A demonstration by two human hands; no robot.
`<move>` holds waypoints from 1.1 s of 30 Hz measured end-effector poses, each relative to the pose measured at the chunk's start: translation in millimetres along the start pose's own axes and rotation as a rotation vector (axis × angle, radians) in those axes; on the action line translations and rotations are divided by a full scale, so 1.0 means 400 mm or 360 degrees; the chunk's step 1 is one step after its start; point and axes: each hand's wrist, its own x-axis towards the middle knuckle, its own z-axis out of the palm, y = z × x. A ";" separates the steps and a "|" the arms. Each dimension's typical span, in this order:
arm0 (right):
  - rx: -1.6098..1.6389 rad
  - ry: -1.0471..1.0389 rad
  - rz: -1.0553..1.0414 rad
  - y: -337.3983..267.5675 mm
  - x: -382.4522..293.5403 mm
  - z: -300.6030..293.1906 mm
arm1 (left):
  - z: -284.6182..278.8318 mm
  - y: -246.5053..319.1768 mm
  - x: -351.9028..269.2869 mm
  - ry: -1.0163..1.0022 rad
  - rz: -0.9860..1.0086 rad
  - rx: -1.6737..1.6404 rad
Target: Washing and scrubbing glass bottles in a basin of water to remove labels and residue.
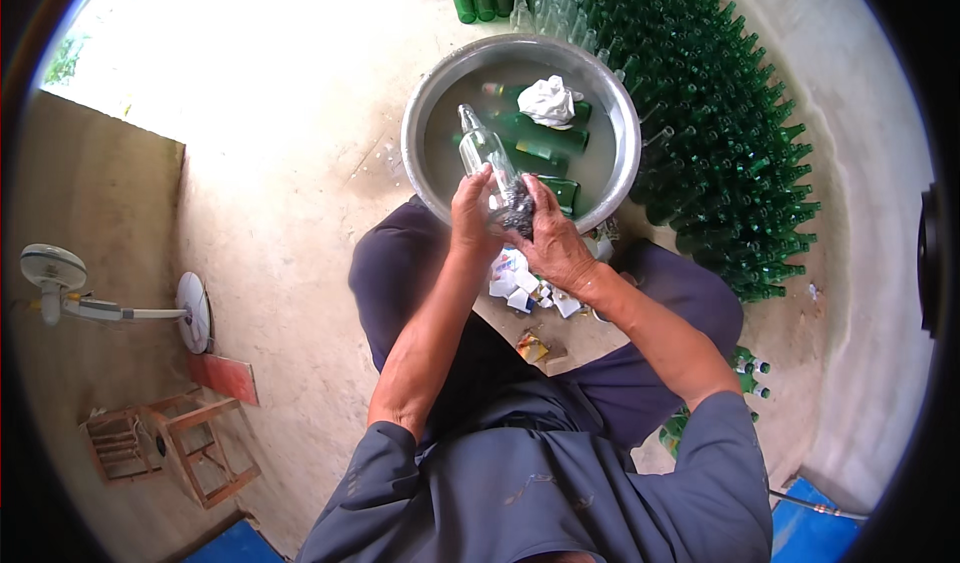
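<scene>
A clear glass bottle [482, 148] is tilted over a round metal basin [627, 124], its neck pointing away from me. My left hand [474, 207] grips the side of its lower part. A dark, coarse scouring pad [517, 210] is in my right hand [553, 234], pressed against the bottle's lower end. Several green glass bottles [553, 137] lie in the cloudy water of the basin, some bearing label remains. A crumpled white cloth or paper [550, 102] rests over them. The bottle's base is hidden by the hands and pad.
Many upright green bottles [712, 128] crowd the floor at the right, with clear bottles [555, 15] behind the basin. Paper scraps [517, 282] lie between my legs. A white pedestal fan [124, 312] and wooden stools [199, 450] are at the left. More green bottles [673, 432] are beside my right leg.
</scene>
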 end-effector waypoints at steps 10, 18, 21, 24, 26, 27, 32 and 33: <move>0.0332 -0.0446 0.0461 -0.031 0.027 -0.089 | -0.010 0.004 -0.021 0.0044 -0.0233 -0.0394; 0.0285 -0.0291 0.0212 -0.018 0.006 -0.069 | 0.017 -0.004 -0.052 -0.0047 -0.0208 -0.0208; -0.0166 -0.0575 0.0158 0.011 0.029 -0.094 | 0.012 0.000 -0.048 -0.0075 -0.0191 -0.0108; -0.0406 -0.0728 0.0252 0.032 0.053 -0.110 | 0.011 0.007 -0.049 -0.0094 -0.0172 -0.0127; -0.0495 -0.0646 0.0368 0.037 0.064 -0.119 | 0.003 0.012 -0.044 -0.0201 -0.0174 -0.0144; -0.0590 -0.0559 0.0484 0.040 0.070 -0.128 | 0.005 0.010 -0.046 -0.0205 -0.0179 -0.0143; -0.0255 -0.0220 0.0448 0.142 0.087 -0.098 | 0.019 -0.007 -0.062 -0.0113 -0.0229 -0.0109; -0.0257 -0.0221 0.0450 0.155 0.086 -0.084 | 0.024 -0.013 -0.066 -0.0113 -0.0231 -0.0111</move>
